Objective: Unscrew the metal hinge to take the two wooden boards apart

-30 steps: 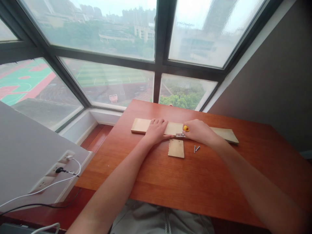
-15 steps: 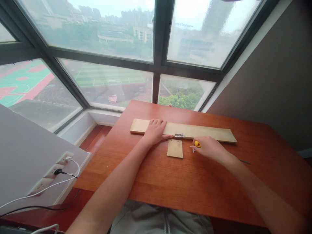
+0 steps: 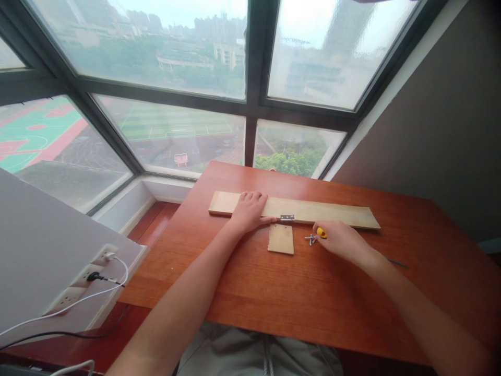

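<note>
My left hand (image 3: pixel 249 213) lies over the left part of a long pale wooden board (image 3: pixel 324 210), fingers stretched flat and thumb pointing toward a small metal hinge (image 3: pixel 287 218) on the board's near edge. A small square wooden piece (image 3: pixel 281 239) with two holes lies just in front of the hinge. My right hand (image 3: pixel 337 237) is closed around a screwdriver (image 3: pixel 321 233) with a yellow handle. Its thin dark shaft shows past the wrist, to the right. Beside my right fingertips, several silver screws (image 3: pixel 311 239) lie in a small pile on the table.
The reddish-brown wooden table (image 3: pixel 250 292) reaches to the large window (image 3: pixel 172 125). At the left, a low wall carries sockets (image 3: pixel 84 275) with a white cable (image 3: pixel 74 301) and a black plug (image 3: pixel 93 275). A grey wall (image 3: pixel 430 125) slopes at the right.
My right hand has shifted slightly right with the screwdriver, away from the screws, which now show more fully. My left hand and the board have stayed in place.
</note>
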Motion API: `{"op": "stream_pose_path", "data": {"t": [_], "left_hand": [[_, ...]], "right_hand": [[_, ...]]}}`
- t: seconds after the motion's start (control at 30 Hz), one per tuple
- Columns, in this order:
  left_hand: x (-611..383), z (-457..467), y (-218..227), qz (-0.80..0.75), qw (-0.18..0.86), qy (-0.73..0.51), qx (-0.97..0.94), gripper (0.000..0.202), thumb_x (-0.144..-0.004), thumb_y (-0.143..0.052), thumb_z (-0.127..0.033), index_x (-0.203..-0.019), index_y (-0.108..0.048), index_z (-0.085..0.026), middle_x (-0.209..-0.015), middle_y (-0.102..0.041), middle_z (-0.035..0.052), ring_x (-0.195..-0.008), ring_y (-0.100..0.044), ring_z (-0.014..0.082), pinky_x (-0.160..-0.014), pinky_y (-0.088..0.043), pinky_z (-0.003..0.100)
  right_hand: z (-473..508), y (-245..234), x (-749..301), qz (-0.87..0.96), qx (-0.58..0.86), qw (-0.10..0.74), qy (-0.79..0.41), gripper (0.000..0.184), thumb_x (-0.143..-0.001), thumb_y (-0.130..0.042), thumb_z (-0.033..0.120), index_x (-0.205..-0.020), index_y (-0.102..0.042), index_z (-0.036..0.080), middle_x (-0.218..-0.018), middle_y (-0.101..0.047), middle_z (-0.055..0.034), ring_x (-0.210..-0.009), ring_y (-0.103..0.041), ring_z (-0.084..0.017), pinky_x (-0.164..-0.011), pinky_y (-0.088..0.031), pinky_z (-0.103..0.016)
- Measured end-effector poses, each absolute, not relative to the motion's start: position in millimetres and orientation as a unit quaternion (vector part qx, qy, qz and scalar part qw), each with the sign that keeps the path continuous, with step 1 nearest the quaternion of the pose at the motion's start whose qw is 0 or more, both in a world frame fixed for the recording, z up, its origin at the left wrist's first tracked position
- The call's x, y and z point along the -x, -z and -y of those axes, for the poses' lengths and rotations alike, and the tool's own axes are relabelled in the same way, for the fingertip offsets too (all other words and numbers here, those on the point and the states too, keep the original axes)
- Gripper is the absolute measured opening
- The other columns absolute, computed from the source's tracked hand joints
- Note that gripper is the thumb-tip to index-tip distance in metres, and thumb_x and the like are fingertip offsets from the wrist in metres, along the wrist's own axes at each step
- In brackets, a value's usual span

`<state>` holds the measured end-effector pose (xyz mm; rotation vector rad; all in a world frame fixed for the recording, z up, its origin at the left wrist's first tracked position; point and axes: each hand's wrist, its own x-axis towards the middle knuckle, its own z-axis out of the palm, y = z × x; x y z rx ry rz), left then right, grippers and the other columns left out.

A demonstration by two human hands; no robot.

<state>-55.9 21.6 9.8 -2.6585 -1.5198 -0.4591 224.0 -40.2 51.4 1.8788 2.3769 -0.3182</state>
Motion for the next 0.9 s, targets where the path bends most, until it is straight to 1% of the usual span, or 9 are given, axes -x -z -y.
{"op": "stream_pose_path", "data": {"t": [0.13,0.23,0.3,0.33,0.43,0.5,0.6,0.8,0.9], "left_hand": [[56,-22,-9,0.492,0.015,0.149,0.858,0.062,-0.085,-0.050,-0.068,-0.123,-0.051,-0.020,-0.119,-0.056,0.0148,-0.111,-0.050,0.0310,-0.100,-0.030,0.043],[55,-22,-10,0.492,0.016,0.147,0.858,0.062,-0.085,-0.049,-0.068,-0.123,-0.051,-0.019,-0.119,-0.056,0.0151,-0.111,-0.050,0.0312,-0.100,-0.030,0.044],[55,-22,-10,0.491,0.018,0.145,0.859,0.062,-0.085,-0.048,-0.068,-0.122,-0.051,-0.018,-0.118,-0.056,0.0152,-0.110,-0.050,0.0311,-0.100,-0.030,0.044],[55,-22,-11,0.491,0.019,0.145,0.859,0.063,-0.085,-0.048,-0.068,-0.122,-0.051,-0.018,-0.118,-0.056,0.0152,-0.110,-0.050,0.0309,-0.100,-0.030,0.044],[55,-22,-11,0.492,0.020,0.147,0.858,0.063,-0.085,-0.048,-0.068,-0.122,-0.051,-0.018,-0.118,-0.056,0.0152,-0.109,-0.051,0.0305,-0.099,-0.031,0.043],[55,-22,-10,0.492,0.020,0.149,0.858,0.062,-0.085,-0.050,-0.068,-0.122,-0.051,-0.019,-0.118,-0.056,0.0152,-0.109,-0.051,0.0307,-0.100,-0.030,0.043],[56,-22,-10,0.492,0.017,0.146,0.858,0.061,-0.084,-0.051,-0.067,-0.123,-0.051,-0.020,-0.118,-0.056,0.0148,-0.110,-0.051,0.0309,-0.100,-0.030,0.044],[55,-22,-8,0.494,0.021,0.147,0.857,0.063,-0.085,-0.049,-0.068,-0.124,-0.051,-0.019,-0.119,-0.057,0.0156,-0.109,-0.051,0.0312,-0.101,-0.029,0.045],[56,-23,-7,0.491,0.027,0.151,0.858,0.064,-0.085,-0.047,-0.069,-0.124,-0.051,-0.018,-0.119,-0.057,0.0157,-0.109,-0.051,0.0309,-0.101,-0.030,0.044]], "right_hand": [[38,-70,-226,-0.790,-0.606,-0.004,0.094,0.021,-0.079,-0.052,0.018,-0.094,-0.065,0.023,-0.087,-0.072,-0.0039,-0.081,-0.065,-0.022,-0.065,-0.039,-0.028],[37,-98,-223,-0.787,-0.609,-0.082,0.056,0.026,-0.080,-0.053,0.021,-0.103,-0.065,0.022,-0.086,-0.072,-0.0035,-0.079,-0.065,-0.022,-0.068,-0.042,-0.029],[38,-122,-220,-0.785,-0.598,-0.154,0.038,0.027,-0.081,-0.055,0.024,-0.106,-0.064,0.024,-0.096,-0.073,-0.0031,-0.084,-0.067,-0.022,-0.072,-0.044,-0.030],[38,-134,-218,-0.781,-0.596,-0.184,0.036,0.027,-0.082,-0.056,0.026,-0.108,-0.064,0.024,-0.096,-0.073,-0.0026,-0.083,-0.067,-0.022,-0.073,-0.045,-0.030],[38,-164,-212,-0.746,-0.610,-0.266,0.005,0.029,-0.085,-0.057,0.036,-0.112,-0.064,0.026,-0.080,-0.072,-0.0013,-0.073,-0.068,-0.021,-0.068,-0.047,-0.031],[35,-174,-207,-0.730,-0.611,-0.305,-0.026,0.028,-0.087,-0.057,0.042,-0.108,-0.065,0.026,-0.078,-0.072,-0.0021,-0.073,-0.068,-0.022,-0.067,-0.047,-0.032],[28,-176,-198,-0.721,-0.599,-0.344,-0.047,0.027,-0.088,-0.056,0.047,-0.099,-0.067,0.026,-0.073,-0.071,-0.0020,-0.068,-0.067,-0.021,-0.063,-0.047,-0.031],[15,-161,-184,-0.717,-0.564,-0.410,0.021,0.023,-0.089,-0.056,0.045,-0.088,-0.065,0.024,-0.071,-0.072,-0.0012,-0.068,-0.068,-0.018,-0.067,-0.050,-0.029],[12,-157,-181,-0.709,-0.566,-0.418,0.036,0.023,-0.088,-0.057,0.045,-0.085,-0.064,0.023,-0.072,-0.073,-0.0014,-0.068,-0.068,-0.019,-0.066,-0.050,-0.030]]}}
